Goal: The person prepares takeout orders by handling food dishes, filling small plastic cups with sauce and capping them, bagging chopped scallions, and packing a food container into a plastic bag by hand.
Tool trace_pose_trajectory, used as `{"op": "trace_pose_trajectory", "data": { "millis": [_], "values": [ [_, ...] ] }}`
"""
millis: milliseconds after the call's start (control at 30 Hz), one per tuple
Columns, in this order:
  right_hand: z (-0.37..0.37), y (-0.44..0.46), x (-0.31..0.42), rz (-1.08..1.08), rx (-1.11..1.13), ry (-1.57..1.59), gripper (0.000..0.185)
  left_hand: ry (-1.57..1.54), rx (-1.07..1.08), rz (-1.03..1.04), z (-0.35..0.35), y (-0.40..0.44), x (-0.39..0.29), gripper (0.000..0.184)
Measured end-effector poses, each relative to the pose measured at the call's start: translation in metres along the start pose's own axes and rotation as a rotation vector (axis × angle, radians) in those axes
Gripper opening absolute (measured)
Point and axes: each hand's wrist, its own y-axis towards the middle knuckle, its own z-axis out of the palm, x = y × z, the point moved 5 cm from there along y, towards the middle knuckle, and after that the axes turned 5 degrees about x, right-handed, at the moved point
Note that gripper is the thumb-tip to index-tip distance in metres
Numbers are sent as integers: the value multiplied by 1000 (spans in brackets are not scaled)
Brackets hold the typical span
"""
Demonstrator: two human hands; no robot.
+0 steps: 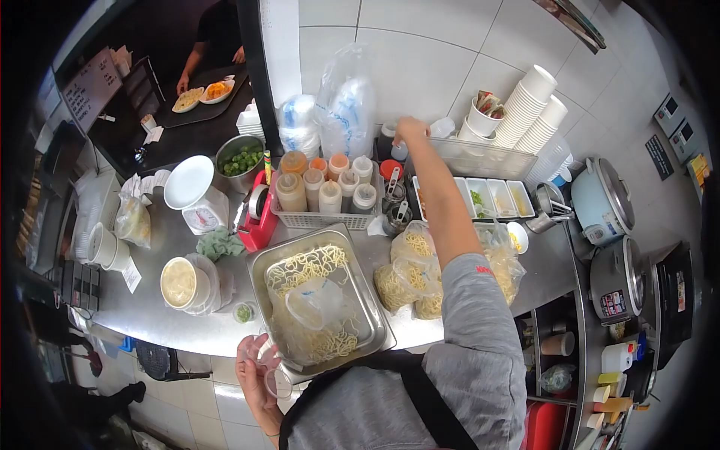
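My left hand [255, 371] is at the front edge of the counter, its fingers closed on a clear plastic cup [278, 383]. Beside it, a steel tray [373, 319] holds loose noodles [315, 262] and a clear plastic bag [315, 304]. My right hand [411, 130] is stretched to the back of the counter, fingers curled down over something pale by the wall that I cannot make out. A dark jar [386, 139] stands just left of that hand, and a red-lidded jar [390, 169] sits below it. Bagged noodles [395, 286] lie under my right arm.
Sauce bottles [330, 197] fill a grey basket [322, 220]. A white scale [206, 209], a red tape dispenser [259, 223] and a tub [182, 283] stand left. Ingredient trays [499, 199], stacked cups [527, 105] and cookers [600, 199] are right. A person's hand [182, 84] is beyond the opening.
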Motion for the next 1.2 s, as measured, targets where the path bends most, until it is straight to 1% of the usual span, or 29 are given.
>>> {"op": "trace_pose_trajectory", "data": {
  "millis": [33, 67, 167, 233, 333, 433, 467, 533, 567, 633, 667, 700, 767, 833, 867, 933, 967, 1000, 1033, 1100, 1133, 1200],
  "values": [
    [7, 4, -1, -11, -38, 18, 47, 22, 27, -38, -1, 1, 1, 63],
    [11, 9, -2, -23, -73, 46, 47, 34, 11, -52, 0, 1, 3, 64],
    [8, 15, -10, -73, -162, 133, 49, 59, 42, -42, 6, 1, 2, 64],
    [-9, 11, -19, -116, -195, 200, 50, 23, 91, -37, 6, 2, 0, 64],
    [-22, 17, -44, -113, -61, 276, 48, -3, 153, -32, 1, 5, -2, 66],
    [-49, 9, -62, -301, -149, 431, 45, -140, 249, -48, 8, 14, -5, 65],
    [-60, 5, -66, -364, -209, 435, 44, -136, 318, -73, 7, 20, -2, 70],
    [-108, -43, -65, -493, -320, 440, 44, -159, 476, -122, 18, 37, 7, 70],
    [-129, -69, -60, -564, -341, 434, 44, -168, 551, -147, 26, 46, 7, 70],
    [-165, -123, -47, -696, -365, 453, 42, -251, 753, -146, 70, 64, -2, 67],
    [-178, -153, -39, -754, -371, 479, 40, -270, 813, -116, 87, 77, -4, 67],
    [-185, -178, -30, -798, -346, 497, 40, -290, 874, -88, 104, 89, -3, 66],
    [-190, -223, -10, -879, -293, 529, 39, -403, 824, -128, 131, 115, 2, 63],
    [-184, -266, 10, -969, -219, 571, 37, -482, 791, -162, 153, 139, 9, 64],
    [-177, -284, 19, -1014, -183, 589, 37, -523, 776, -177, 158, 143, 12, 65],
    [-157, -311, 36, -1035, -132, 527, 41, -667, 791, -211, 164, 140, 12, 66],
    [-143, -316, 44, -1072, -158, 585, 40, -736, 798, -226, 166, 138, 10, 66],
    [-129, -322, 52, -1109, -185, 644, 39, -738, 704, -226, 163, 134, 10, 65],
    [-120, -338, 57, -1103, -148, 682, 39, -771, 739, -240, 161, 131, 9, 64],
    [-94, -355, 70, -1209, -4, 1013, 39, -841, 795, -272, 152, 125, 11, 63],
    [-81, -360, 77, -1256, 123, 1122, 40, -835, 769, -302, 150, 117, 6, 61],
    [-58, -369, 90, -1345, 398, 1327, 45, -859, 791, -363, 146, 106, 3, 60]
  ]
}}
